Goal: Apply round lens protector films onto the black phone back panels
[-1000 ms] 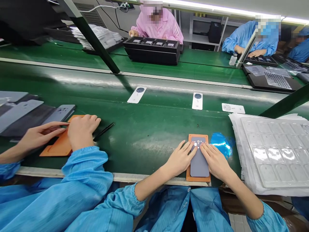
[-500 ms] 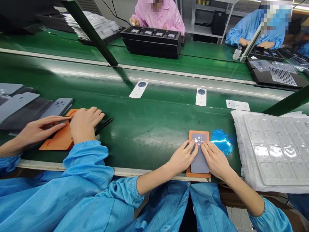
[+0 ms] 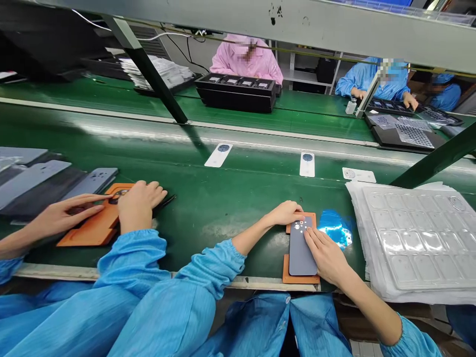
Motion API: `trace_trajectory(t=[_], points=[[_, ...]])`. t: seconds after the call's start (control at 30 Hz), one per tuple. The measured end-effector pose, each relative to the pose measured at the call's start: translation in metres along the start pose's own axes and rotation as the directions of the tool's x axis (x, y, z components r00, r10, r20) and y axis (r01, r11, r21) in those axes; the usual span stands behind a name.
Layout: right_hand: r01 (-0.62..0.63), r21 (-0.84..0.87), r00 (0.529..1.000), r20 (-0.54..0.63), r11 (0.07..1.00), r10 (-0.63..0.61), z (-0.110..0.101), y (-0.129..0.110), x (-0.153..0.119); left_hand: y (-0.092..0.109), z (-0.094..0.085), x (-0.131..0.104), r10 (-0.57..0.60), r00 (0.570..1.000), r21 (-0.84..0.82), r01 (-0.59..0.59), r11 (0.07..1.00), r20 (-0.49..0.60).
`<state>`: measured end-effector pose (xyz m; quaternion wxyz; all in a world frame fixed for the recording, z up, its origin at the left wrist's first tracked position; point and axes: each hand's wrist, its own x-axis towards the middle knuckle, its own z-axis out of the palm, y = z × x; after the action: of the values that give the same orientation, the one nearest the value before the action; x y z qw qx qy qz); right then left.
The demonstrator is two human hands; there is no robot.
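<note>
A grey phone back panel (image 3: 303,255) with small camera holes near its top lies in an orange fixture (image 3: 292,278) at the table's front edge. My left hand (image 3: 285,214) is bent around the fixture's top left, thumb along its upper edge; the fingertips are partly hidden. My right hand (image 3: 327,252) lies along the panel's right side, its fingers stretched out together and touching the surface below the holes. Beside the fixture, to the right, rests a crumpled piece of shiny blue film (image 3: 336,230).
At left, a co-worker's hands (image 3: 136,203) work on another orange fixture (image 3: 87,225), near stacked grey panels (image 3: 35,183). A clear plastic tray (image 3: 420,248) lies on white sheets at right. White cards (image 3: 307,165) line the back. A green post (image 3: 435,158) slants at right.
My left hand has moved from the panel's camera area up to the fixture's top left. My right hand stays on the panel. The view has tilted up, showing an overhead beam.
</note>
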<state>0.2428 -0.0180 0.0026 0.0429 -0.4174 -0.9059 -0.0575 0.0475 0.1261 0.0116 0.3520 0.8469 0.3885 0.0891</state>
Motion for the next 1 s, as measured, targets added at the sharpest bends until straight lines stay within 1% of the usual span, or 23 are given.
trace_trajectory(t=[0.07,0.13,0.27,0.37,0.53,0.63,0.7,0.83,0.9,1.0], points=[[-0.011,0.001,1.0,0.018,1.0,0.011,-0.001,-0.002,0.0,-0.005,0.006,0.006,-0.017,1.0,-0.018,0.018,1.0,0.012],[-0.028,0.01,0.999,0.035,1.0,0.028,-0.001,-0.003,0.0,-0.009,0.01,0.006,-0.037,0.999,-0.03,0.036,0.999,-0.002],[-0.034,0.036,0.998,0.056,0.999,0.032,0.0,-0.005,-0.001,-0.013,0.017,-0.002,-0.06,0.996,-0.05,0.057,0.997,-0.071],[-0.046,0.045,0.998,0.048,0.998,0.044,0.001,-0.004,-0.001,-0.013,0.023,-0.01,-0.065,0.99,-0.064,0.057,0.996,-0.128],[-0.047,0.082,0.999,0.03,0.996,0.045,0.002,-0.006,-0.008,-0.005,0.029,-0.028,-0.067,0.974,-0.063,0.054,0.997,-0.217],[-0.049,0.085,0.999,0.007,0.995,0.049,0.004,-0.008,-0.014,0.004,0.03,-0.035,-0.091,0.968,-0.057,0.08,0.995,-0.235],[-0.057,0.08,0.998,-0.013,0.995,0.059,0.007,-0.011,-0.018,0.01,0.031,-0.032,-0.134,0.964,-0.053,0.125,0.991,-0.232],[-0.067,0.087,0.998,-0.016,0.994,0.068,0.01,-0.013,-0.02,0.019,0.031,-0.014,-0.223,0.958,-0.052,0.218,0.975,-0.181],[-0.068,0.097,0.998,-0.011,0.993,0.069,0.009,-0.013,-0.02,0.022,0.032,-0.007,-0.248,0.956,-0.052,0.243,0.969,-0.155],[-0.074,0.109,0.997,-0.006,0.991,0.075,0.007,-0.012,-0.019,0.026,0.034,-0.005,-0.259,0.954,-0.055,0.254,0.966,-0.153]])
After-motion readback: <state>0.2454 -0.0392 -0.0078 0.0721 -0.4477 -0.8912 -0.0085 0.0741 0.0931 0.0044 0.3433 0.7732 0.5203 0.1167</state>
